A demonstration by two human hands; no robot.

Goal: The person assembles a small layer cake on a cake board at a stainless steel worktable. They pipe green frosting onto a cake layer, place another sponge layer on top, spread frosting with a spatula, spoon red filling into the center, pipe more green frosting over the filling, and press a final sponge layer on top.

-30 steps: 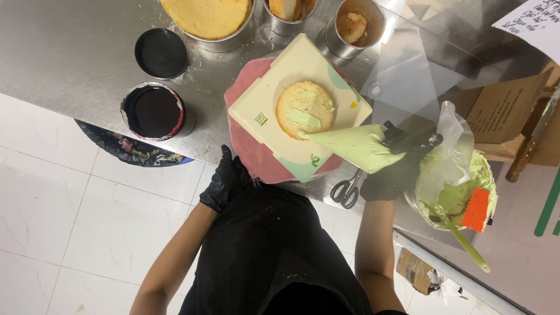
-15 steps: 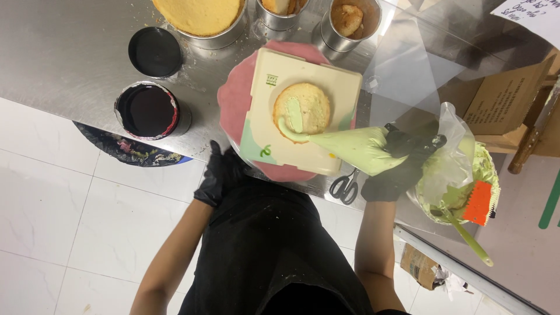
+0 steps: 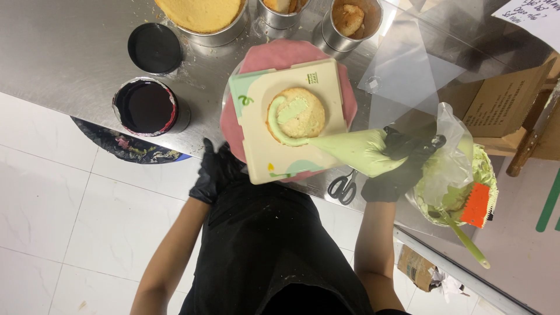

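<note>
1. A steel table (image 3: pixel 70 52) stands over a white tiled floor (image 3: pixel 52 221). Along its far edge sit a tin (image 3: pixel 201 20) of yellow sponge and two smaller tins (image 3: pixel 350 20) with scraps. Nearer are a black lid (image 3: pixel 154 48) and a tub (image 3: pixel 144 107) of dark glaze.
2. In the middle a pink turntable (image 3: pixel 274 58) carries a cream board (image 3: pixel 326 99), and on the board lies a round cake (image 3: pixel 296 114).
3. Since a second ago the board has turned: its printed corner, then at the near left, now points to the far right. The green ring of cream, only a dab on top before, now runs round the cake's left and near edge. The piping seems well begun but far from closed.
4. The right hand (image 3: pixel 402 160), black-gloved, is closed round the twisted top of the piping bag (image 3: pixel 356 150). The bag's tip touches the cake's near rim.
5. The left hand (image 3: pixel 214 170), also gloved, rests at the turntable's near left edge. Its fingers look loosely curled; whether they press or only touch cannot be told.
6. Scissors (image 3: pixel 344 188) lie just beside the bag. To the right, a bowl (image 3: pixel 487 169) of green cream holds a spatula (image 3: pixel 466 239) and an orange scraper (image 3: pixel 477 205). A cardboard box (image 3: pixel 501 105) stands beyond.
</note>
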